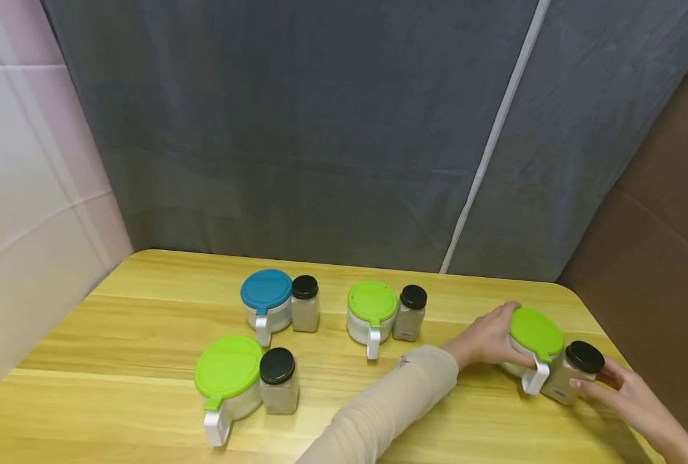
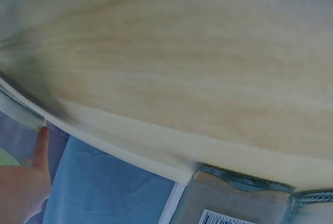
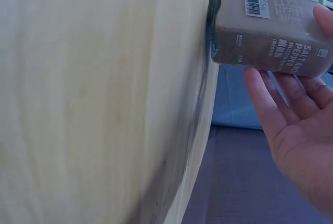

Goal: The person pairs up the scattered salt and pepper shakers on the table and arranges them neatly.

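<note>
At the right of the table, my left hand (image 1: pixel 491 338) holds a seasoning pot with a green lid (image 1: pixel 535 332) by its left side, thumb toward the white handle. Touching that pot's right side is a square salt and pepper jar (image 1: pixel 567 380) with a black cap. My right hand (image 1: pixel 634 396) grips this jar from the right, thumb in front and fingers behind. In the right wrist view the jar (image 3: pixel 265 31) shows its printed label, its base at the tabletop. The left wrist view shows only part of my left hand (image 2: pixel 23 195), with one finger at the pot's edge.
Similar pairs stand on the wooden table (image 1: pixel 147 322): a blue-lidded pot (image 1: pixel 267 293) with a black-capped jar (image 1: pixel 306 309), a green-lidded pot (image 1: pixel 372 306) with another jar (image 1: pixel 410 316), and a nearer green-lidded pot (image 1: pixel 228 370) with its jar (image 1: pixel 279 386). A grey curtain (image 1: pixel 292 129) hangs behind.
</note>
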`<state>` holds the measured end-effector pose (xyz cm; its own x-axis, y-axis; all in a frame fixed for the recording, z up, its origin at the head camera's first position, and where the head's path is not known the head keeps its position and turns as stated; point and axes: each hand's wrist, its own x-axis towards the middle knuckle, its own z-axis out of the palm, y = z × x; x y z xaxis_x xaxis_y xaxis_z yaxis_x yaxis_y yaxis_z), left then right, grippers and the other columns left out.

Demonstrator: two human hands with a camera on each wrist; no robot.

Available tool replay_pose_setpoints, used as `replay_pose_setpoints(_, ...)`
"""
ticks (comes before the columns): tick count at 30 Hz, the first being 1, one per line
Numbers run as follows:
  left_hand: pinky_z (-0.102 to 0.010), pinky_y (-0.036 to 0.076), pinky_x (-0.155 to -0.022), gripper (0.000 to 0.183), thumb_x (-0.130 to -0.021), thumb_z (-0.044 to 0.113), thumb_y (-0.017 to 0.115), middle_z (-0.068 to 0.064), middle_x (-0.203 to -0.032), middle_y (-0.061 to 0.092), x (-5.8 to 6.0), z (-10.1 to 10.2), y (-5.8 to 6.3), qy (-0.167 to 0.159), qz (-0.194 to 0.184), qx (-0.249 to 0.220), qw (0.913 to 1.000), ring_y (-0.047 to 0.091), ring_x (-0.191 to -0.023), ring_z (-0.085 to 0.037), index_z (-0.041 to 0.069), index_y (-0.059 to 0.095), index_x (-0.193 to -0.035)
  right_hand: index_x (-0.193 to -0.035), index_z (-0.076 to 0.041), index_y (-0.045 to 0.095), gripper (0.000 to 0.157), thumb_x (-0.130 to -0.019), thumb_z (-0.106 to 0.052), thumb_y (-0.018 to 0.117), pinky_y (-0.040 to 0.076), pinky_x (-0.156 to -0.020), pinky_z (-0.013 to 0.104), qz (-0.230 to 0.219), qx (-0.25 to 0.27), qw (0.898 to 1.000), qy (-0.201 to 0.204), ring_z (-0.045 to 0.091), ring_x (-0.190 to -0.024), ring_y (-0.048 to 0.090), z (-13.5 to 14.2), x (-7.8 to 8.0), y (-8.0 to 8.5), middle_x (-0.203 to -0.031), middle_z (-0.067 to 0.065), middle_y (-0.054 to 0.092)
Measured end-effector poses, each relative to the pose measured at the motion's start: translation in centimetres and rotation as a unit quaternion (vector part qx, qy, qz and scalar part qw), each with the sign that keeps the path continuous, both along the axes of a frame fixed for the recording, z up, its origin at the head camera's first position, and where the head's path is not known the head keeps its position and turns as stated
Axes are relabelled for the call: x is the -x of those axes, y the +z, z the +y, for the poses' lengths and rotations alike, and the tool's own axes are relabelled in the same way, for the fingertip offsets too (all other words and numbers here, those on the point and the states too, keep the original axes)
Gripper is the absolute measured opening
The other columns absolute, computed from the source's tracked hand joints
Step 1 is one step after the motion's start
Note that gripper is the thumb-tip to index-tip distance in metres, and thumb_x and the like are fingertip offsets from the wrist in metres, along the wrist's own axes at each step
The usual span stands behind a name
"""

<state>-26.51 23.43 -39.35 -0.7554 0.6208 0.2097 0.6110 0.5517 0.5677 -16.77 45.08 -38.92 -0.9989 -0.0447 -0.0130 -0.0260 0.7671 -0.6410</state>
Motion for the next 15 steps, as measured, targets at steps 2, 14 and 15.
replay_pose_setpoints(2, -0.01, 0.034, -0.077, 0.09, -0.062, 0.048, 0.074, 0.01, -0.113, 0.044, -0.2, -0.1, 0.1, -0.003, 0.0, -0.002, 1.0, 0.044, -0.093, 0.001, 0.014, 0.028, -0.132, -0.128, 0.007, 0.035, 0.061, -0.086, -0.03, 0.058, 0.043, -0.073, 0.04, -0.011, -0.001, 1.0, -0.002, -0.003, -0.091, 0.045, 0.0, -0.1, 0.1, -0.116, 0.027, 0.048)
replay_pose_setpoints(14, -0.008, 0.033, -0.073, 0.09, -0.061, 0.048, 0.075, 0.012, -0.112, 0.045, -1.5, -0.3, 1.5, -0.009, 0.015, -0.006, 0.9998, 0.044, -0.091, 0.003, 0.014, 0.03, -0.132, -0.129, 0.007, 0.032, 0.063, -0.086, -0.031, 0.058, 0.044, -0.066, 0.033, -0.008, -0.003, 1.0, -0.005, -0.014, -0.084, 0.04, 0.7, -0.8, 1.0, -0.113, 0.024, 0.051)
replay_pose_setpoints(15, -0.007, 0.033, -0.073, 0.09, -0.061, 0.048, 0.075, 0.012, -0.111, 0.045, -1.7, -0.3, 1.8, -0.011, 0.017, -0.007, 0.9998, 0.044, -0.091, 0.003, 0.014, 0.031, -0.131, -0.13, 0.007, 0.031, 0.065, -0.086, -0.032, 0.057, 0.044, -0.067, 0.036, -0.012, -0.003, 1.0, -0.007, -0.015, -0.083, 0.039, 0.8, -0.9, 1.1, -0.114, 0.024, 0.05)
